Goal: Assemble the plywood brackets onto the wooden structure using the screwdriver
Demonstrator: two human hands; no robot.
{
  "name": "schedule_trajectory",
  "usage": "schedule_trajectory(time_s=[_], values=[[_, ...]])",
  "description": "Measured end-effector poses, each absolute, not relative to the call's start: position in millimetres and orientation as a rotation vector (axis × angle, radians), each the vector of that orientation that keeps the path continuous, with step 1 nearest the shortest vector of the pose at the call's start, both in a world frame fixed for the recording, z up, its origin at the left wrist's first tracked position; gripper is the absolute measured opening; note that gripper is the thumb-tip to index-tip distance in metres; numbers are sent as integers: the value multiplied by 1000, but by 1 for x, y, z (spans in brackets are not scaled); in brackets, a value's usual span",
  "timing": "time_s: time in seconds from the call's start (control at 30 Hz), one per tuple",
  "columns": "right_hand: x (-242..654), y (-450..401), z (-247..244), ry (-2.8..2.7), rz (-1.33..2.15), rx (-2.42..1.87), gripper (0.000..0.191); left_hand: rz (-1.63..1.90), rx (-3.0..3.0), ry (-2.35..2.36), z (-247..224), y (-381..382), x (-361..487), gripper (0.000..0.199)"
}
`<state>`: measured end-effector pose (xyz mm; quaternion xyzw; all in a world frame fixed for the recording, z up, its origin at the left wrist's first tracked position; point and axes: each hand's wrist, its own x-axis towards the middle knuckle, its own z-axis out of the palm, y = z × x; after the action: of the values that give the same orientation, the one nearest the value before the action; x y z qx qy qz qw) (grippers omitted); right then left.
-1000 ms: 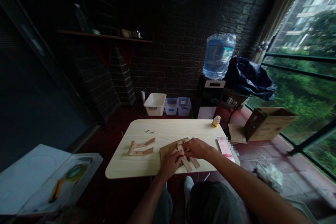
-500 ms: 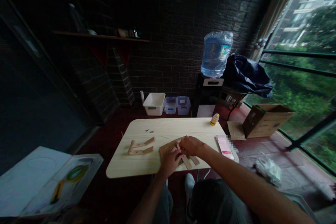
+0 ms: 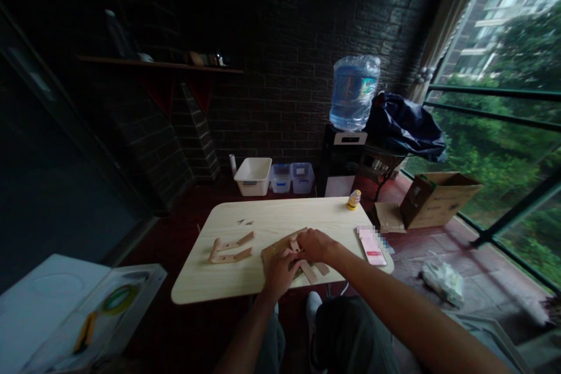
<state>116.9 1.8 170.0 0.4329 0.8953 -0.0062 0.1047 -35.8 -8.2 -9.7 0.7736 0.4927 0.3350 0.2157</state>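
Leaning in from both sides, the left hand (image 3: pixel 279 273) and right hand (image 3: pixel 316 245) meet over a brown strip piece (image 3: pixel 308 272). Piece lies right under the fingertips, above a brown board (image 3: pixel 269 255) on the pale table (image 3: pixel 193 283). Its long axis runs aslant: far end to the left, two near ends poking out toward the wearer, just right of the left hand. Right hand sits nearer the far end; left hand covers the near left side.

Fingers: both sets bent, tips close together, apparently touching the piece. Right fingers curl inward; whether they pinch anything, cannot tell. Left grip likewise hidden by the knuckles. Well apart to the left, a U-shaped brown frame (image 3: pixel 231 258) lies untouched.
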Motion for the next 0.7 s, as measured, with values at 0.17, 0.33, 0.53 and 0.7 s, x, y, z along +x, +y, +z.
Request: schedule_trajectory(time_s=[0.17,0.33,0.53,0.7], values=[[116,1,177,2655,-45,1177,30,1007,2150,1401,-16,-9,-33,16],[118,3,178,2640,7,1187,26,1019,2149,1453,-17,-13,-28,17],[120,3,168,2648,-14,1230,26,1027,2177,1564,-10,-19,-22,17],[122,7,156,2657,43,1268,29,1027,2189,1603,-7,-21,-20,15]])
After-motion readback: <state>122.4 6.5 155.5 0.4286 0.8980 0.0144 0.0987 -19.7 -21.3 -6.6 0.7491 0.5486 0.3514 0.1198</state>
